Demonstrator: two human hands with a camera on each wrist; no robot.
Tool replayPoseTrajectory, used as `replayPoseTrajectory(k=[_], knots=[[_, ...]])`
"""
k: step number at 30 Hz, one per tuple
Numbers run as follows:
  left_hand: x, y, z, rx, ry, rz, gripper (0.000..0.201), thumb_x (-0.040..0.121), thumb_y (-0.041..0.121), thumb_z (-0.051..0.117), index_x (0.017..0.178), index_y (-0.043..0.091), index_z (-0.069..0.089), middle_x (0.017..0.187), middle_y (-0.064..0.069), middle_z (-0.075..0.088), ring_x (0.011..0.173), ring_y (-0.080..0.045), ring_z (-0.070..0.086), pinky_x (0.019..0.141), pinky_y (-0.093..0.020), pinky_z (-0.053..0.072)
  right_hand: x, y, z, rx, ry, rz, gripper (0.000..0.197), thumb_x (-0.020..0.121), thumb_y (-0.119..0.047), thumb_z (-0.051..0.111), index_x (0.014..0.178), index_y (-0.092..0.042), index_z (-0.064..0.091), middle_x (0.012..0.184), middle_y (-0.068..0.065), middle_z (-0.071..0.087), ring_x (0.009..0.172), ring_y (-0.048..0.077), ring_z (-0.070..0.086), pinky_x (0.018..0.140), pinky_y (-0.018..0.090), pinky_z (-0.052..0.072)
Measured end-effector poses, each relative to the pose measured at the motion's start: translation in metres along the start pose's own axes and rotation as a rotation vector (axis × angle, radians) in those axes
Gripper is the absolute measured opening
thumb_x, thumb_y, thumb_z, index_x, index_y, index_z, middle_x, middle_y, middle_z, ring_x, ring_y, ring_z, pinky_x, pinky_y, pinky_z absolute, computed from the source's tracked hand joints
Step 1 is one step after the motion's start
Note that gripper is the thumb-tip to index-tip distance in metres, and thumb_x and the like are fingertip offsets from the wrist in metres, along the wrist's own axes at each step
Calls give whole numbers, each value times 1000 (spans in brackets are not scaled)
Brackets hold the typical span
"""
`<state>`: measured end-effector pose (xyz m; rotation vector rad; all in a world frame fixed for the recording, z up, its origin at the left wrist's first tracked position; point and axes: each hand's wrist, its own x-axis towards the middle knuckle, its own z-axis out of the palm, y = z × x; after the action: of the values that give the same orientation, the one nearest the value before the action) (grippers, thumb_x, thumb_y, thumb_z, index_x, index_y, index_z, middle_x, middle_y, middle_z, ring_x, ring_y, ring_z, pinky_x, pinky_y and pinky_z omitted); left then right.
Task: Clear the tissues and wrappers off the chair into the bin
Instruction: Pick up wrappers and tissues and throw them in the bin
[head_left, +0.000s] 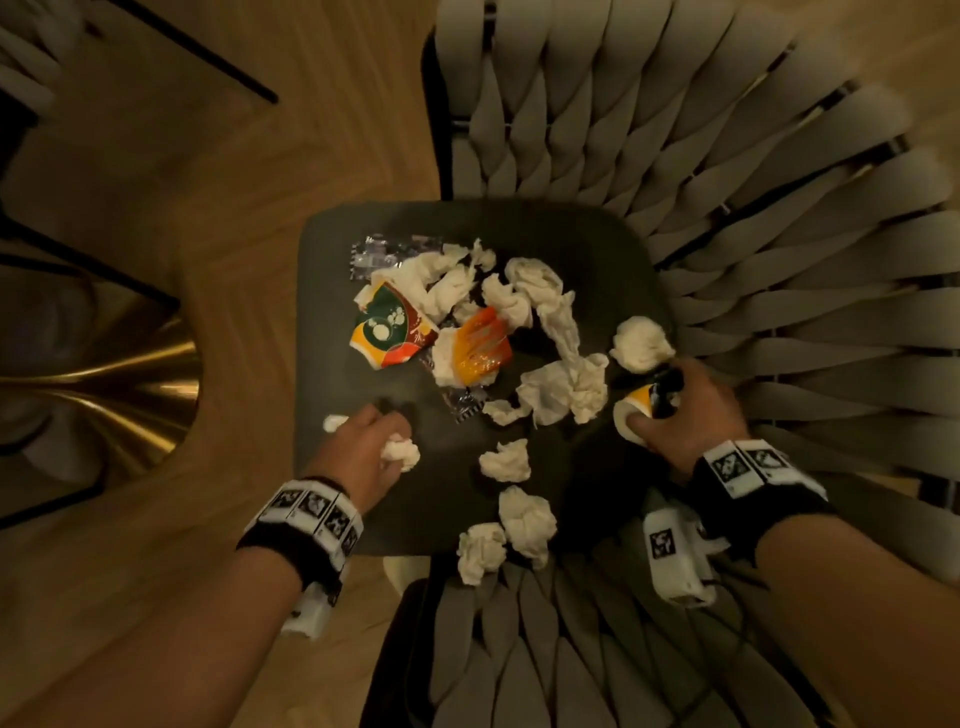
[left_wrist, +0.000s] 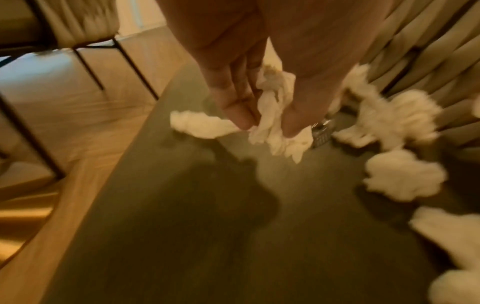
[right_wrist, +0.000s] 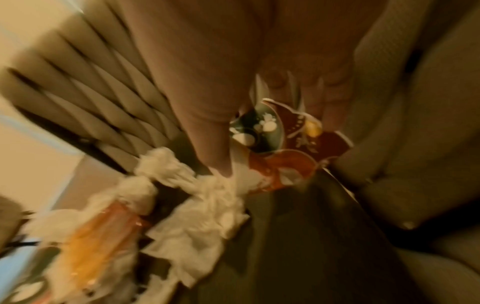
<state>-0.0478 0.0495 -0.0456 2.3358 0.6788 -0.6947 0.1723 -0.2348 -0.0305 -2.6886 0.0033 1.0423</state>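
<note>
- Left hand (head_left: 363, 441): fingers curled round a crumpled tissue (head_left: 401, 453) at the seat's left edge.
- Right hand (head_left: 685, 415): clamped on a printed wrapper (right_wrist: 283, 144) at the seat's right edge.
- Chair seat (head_left: 597, 239): loose tissues (head_left: 530, 291), green-and-orange wrapper (head_left: 389, 327), orange wrapper (head_left: 480, 345).
- Floor (head_left: 234, 182): wood.

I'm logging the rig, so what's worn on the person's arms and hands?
Both hands, left and right, are bare, forearms unsleeved. Each wrist has a black band with white square-patterned marker tiles, plus a white camera unit underneath.
</note>
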Motion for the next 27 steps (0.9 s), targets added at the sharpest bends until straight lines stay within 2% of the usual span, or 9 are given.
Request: replayPoseTrajectory(k=[2,6,9,14,18,20,22,25,27], knots=[[-2,10,-16,-67,66,81,42,73,14,73,107,32,55,107,0,56,93,-23,57,79,-37,49,-1,-13,-13,22,99,-135,87,66,-37,82,139,-26,35,132,17,46,122,37,45,104,43,40],[29,19,-45,-91,195,65,54,76,20,72,124,29,50,121,-2,60,110,-23,54,97,-43,46,33,-30,-8,-174,-22,-208,87,70,-44,77,142,-33,31,141,16,33,129,43,34,108,51,36],[62,12,-55,29,194,12,43,76,29,73,116,22,61,119,-5,55,115,-26,47,101,-45,40,52,-30,11,-344,-144,-220,86,70,-43,77,142,-37,31,146,19,22,132,50,29,110,56,33],[91,6,-51,20,102,-80,39,63,35,82,98,26,69,143,-9,33,130,-32,32,111,-45,30,60,-28,17,-290,-137,-215,71,67,-40,80,129,-33,46,133,19,33,119,48,42,101,50,43],[94,14,-46,-44,115,-120,42,63,32,82,99,15,69,117,-10,55,111,-30,52,94,-35,42,51,-20,13,-199,-141,-182,63,63,-36,84,118,-33,54,123,16,41,109,39,52,91,37,46],[85,17,-47,-110,169,-135,38,63,27,82,96,12,70,100,-7,61,97,-27,59,81,-28,43,45,-17,10,-160,-119,-179,62,62,-34,84,116,-33,55,122,15,43,110,39,52,94,38,47],[69,16,-48,-187,186,-131,32,63,21,83,91,13,72,90,-1,59,87,-22,60,76,-26,43,40,-17,3,-120,-63,-180,61,62,-34,84,116,-36,54,123,14,42,110,38,52,97,41,48],[38,11,-54,-267,159,-51,28,58,19,85,82,22,71,89,2,62,83,-19,62,77,-38,55,27,-26,-5,-106,31,-256,62,63,-35,84,115,-40,52,120,11,38,107,37,52,95,44,50],[25,13,-66,-209,123,27,28,59,22,85,81,27,69,91,6,60,86,-17,60,78,-41,54,17,-36,0,-181,26,-364,65,63,-38,82,119,-42,49,122,10,37,107,36,51,93,47,51]])
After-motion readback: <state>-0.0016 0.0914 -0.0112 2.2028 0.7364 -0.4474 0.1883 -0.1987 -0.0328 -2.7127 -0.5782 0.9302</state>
